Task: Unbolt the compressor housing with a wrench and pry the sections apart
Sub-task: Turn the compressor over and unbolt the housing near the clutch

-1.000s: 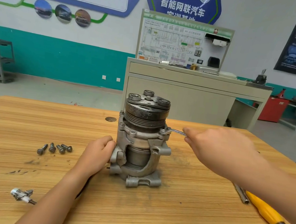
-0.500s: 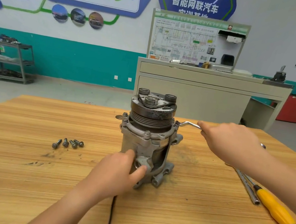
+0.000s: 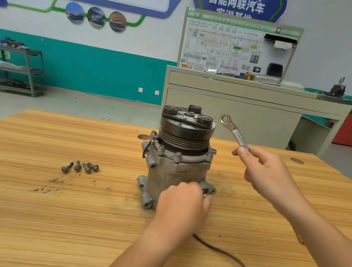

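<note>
Four loose bolts (image 3: 80,167) lie left of the compressor (image 3: 178,156), which stands upright on the table (image 3: 47,217). The left hand (image 3: 183,203) grips its lower flange and hides the base there. The right hand (image 3: 270,175) pinches the wrench (image 3: 233,131) by its shank, ring end up, apart from the pulley. Behind, the blue wall sign (image 3: 237,2) reads 智能网联汽车; its lower line is cut off.

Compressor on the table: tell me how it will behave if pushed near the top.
Probably heavy for its size: the compressor looks like cast metal. It may tip rather than slide, since it stands on end with the wide pulley on top. The left hand gripping its base suggests it needs steadying.
</note>
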Action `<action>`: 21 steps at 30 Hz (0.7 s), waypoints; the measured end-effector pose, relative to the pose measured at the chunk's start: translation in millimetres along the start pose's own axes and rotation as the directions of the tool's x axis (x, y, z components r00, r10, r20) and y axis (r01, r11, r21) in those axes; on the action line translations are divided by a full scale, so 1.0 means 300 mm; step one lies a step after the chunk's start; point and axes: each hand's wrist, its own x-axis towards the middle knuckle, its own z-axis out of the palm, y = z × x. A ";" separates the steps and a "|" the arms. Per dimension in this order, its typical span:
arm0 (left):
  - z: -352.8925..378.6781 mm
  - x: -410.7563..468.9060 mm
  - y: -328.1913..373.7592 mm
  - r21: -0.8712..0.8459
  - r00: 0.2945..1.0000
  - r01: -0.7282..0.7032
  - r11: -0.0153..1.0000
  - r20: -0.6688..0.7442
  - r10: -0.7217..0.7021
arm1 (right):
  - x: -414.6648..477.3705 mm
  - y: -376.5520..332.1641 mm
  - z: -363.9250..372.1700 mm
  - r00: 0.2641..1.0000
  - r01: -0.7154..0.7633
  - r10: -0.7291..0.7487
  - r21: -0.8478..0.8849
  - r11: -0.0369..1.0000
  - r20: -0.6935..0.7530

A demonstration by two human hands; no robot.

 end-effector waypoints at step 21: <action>-0.009 0.178 -0.288 -0.825 0.860 -0.060 0.562 -0.329 -0.391 | -0.088 0.069 0.019 0.979 0.201 -0.192 -0.265 0.943 0.062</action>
